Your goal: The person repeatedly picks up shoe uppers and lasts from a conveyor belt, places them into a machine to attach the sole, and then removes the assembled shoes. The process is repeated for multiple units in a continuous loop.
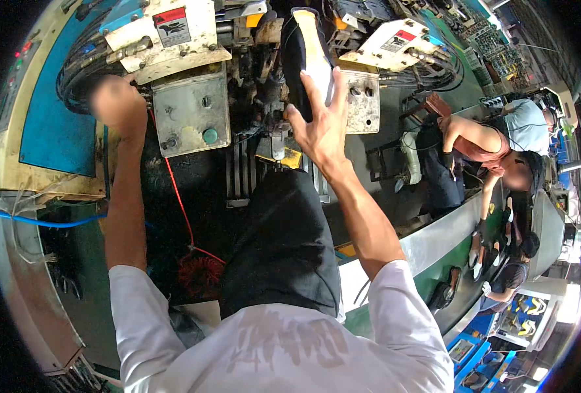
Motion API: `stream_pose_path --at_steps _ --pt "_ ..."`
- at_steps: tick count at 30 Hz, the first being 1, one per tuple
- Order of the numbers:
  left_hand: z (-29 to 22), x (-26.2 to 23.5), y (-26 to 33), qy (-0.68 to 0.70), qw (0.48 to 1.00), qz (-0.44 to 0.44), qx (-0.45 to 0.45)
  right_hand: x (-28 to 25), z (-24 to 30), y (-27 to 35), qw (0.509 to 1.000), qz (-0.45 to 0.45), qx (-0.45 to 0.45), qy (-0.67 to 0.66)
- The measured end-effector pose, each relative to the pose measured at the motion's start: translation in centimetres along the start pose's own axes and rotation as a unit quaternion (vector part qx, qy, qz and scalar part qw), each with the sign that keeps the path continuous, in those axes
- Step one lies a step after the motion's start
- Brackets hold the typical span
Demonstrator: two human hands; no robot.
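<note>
At the bottom of the frame sits the person's white shirt (pixel 284 354), with a black-clad knee (pixel 284 249) just above it in the centre. Higher, right of centre, the right hand (pixel 320 128) wraps its fingers around a black shoe (pixel 303 52) with a pale insole, held upright against the machine (pixel 192 98) at upper centre. At upper left, the left hand (pixel 117 105) is blurred; its grip cannot be told. Far right, another person (pixel 493 144) bends over a conveyor (pixel 447 236) carrying shoes
</note>
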State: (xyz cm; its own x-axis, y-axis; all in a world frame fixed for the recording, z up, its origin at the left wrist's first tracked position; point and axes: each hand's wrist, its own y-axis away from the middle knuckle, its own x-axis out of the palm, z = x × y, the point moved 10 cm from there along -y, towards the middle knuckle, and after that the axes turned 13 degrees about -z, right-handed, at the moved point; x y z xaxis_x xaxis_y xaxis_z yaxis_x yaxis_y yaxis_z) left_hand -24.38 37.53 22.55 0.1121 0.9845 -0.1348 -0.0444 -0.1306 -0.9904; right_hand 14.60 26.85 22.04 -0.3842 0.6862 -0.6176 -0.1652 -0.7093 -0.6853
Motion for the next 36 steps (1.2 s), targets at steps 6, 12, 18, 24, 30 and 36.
stream_pose_path --at_steps 6,12,18,24,30,36 --pt "-0.5 0.0 -0.3 -0.005 1.0 0.004 0.002 1.8 0.1 -0.7 0.998 0.052 0.006 0.046" --pt "-0.2 0.4 0.3 0.002 1.0 -0.01 0.006 1.4 1.4 -0.7 0.999 0.027 0.002 0.046" --pt "-0.2 -0.1 0.0 0.001 1.0 -0.024 0.003 2.4 2.7 -1.0 0.995 -0.018 -0.031 0.095" --pt "-0.1 0.5 0.1 -0.012 1.0 -0.004 -0.019 2.0 3.1 0.0 0.996 -0.017 -0.075 0.047" --pt "-0.2 0.2 0.2 0.005 0.999 -0.029 -0.019 2.1 3.0 -0.1 0.995 -0.031 -0.092 0.024" --pt "-0.1 0.3 0.3 0.006 1.0 -0.025 0.004 3.3 2.7 -1.8 0.993 -0.063 -0.098 0.037"
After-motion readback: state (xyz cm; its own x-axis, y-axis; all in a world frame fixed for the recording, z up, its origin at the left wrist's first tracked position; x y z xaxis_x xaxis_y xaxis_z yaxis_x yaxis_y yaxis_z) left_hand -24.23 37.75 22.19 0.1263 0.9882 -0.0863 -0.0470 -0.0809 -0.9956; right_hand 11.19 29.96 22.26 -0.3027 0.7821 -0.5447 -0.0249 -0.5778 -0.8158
